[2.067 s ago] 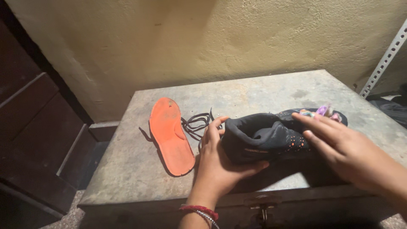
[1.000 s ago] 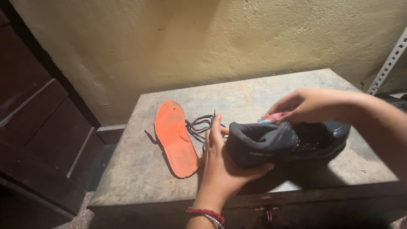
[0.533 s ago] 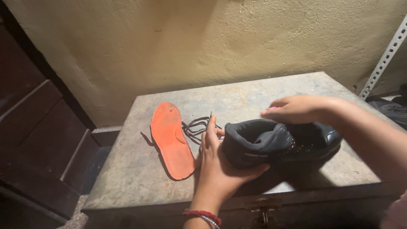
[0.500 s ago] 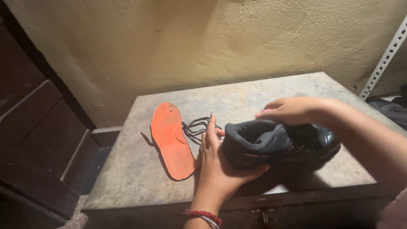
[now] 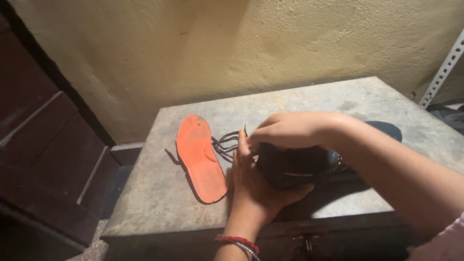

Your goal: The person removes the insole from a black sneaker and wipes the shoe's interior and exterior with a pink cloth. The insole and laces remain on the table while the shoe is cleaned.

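A dark shoe [image 5: 295,166] lies on its side on a grey metal trunk [image 5: 159,203]. My left hand [image 5: 256,186] cups the shoe's heel from below and in front. My right hand [image 5: 290,130] reaches over the shoe's opening, fingers curled at the collar near the laces; what its fingers hold is hidden. A dark lace [image 5: 224,142] loops out beside the heel. An orange insole [image 5: 200,157] lies flat on the trunk just left of my left hand.
A rough yellow wall [image 5: 241,43] rises behind the trunk. A dark wooden door or panel [image 5: 43,159] stands at the left. A perforated metal rail [image 5: 442,67] leans at the right, with dark cloth [image 5: 449,113] below it.
My right hand has slid from the shoe's toe end leftward to its opening by the heel. The small pink thing seen near the shoe earlier is out of sight. The left hand stays on the heel.
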